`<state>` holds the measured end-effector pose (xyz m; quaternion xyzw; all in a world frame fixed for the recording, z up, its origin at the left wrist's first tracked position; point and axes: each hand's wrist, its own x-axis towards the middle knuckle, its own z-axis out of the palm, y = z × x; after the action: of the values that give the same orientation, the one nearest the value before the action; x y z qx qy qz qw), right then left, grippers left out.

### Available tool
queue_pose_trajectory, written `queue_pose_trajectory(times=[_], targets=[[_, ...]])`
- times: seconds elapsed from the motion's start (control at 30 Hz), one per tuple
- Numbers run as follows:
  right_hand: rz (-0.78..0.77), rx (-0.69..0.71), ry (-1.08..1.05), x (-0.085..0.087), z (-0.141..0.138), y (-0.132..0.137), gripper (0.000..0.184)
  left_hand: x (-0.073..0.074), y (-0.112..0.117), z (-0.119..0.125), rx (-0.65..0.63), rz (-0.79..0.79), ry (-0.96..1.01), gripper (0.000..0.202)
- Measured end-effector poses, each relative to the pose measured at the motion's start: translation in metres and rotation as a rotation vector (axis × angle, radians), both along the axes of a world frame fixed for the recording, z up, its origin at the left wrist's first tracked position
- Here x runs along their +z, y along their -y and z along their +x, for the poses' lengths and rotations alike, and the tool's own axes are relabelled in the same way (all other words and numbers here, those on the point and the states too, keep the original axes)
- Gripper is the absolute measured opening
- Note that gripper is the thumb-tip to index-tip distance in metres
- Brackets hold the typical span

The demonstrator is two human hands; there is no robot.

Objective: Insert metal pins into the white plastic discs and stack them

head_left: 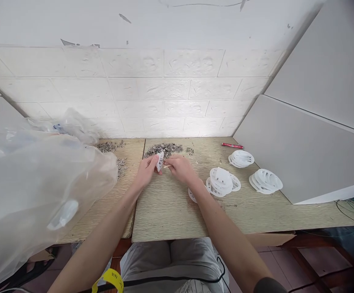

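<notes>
My left hand is closed on a white slotted plastic disc, which it holds up on edge above the table. My right hand is pinched just right of the disc. A thin pale stick pokes out of its fingers toward the disc; whether the two touch, I cannot tell. Behind both hands lies a heap of small metal parts. Beside my right forearm, a stack of similar white discs rests on the table, and another disc is partly hidden under the forearm.
A big translucent plastic bag bulges over the left side. More metal parts lie beside it. Two further disc stacks and a red pen are at the right. A white wall and grey side panels enclose the table.
</notes>
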<state>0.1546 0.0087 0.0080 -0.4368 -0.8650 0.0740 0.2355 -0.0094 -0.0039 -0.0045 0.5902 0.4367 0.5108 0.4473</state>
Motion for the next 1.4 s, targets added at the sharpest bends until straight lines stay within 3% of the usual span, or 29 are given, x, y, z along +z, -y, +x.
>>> queue_pose_trajectory(times=[0.17,0.5,0.97,1.4], targets=[[0.017,-0.014,-0.018,-0.003,-0.002,0.001,0.027,0.0,0.002,0.002,0.032,0.023,0.001,0.041],[-0.033,-0.029,-0.195,0.0,-0.001,-0.001,0.024,-0.004,-0.006,0.001,0.042,-0.05,0.228,0.045],[-0.007,-0.031,-0.136,0.0,-0.003,0.001,0.026,-0.006,-0.003,0.004,0.019,0.012,0.188,0.042],[0.005,-0.059,-0.076,-0.001,-0.005,0.001,0.024,0.0,0.005,0.014,0.046,0.069,0.152,0.042]])
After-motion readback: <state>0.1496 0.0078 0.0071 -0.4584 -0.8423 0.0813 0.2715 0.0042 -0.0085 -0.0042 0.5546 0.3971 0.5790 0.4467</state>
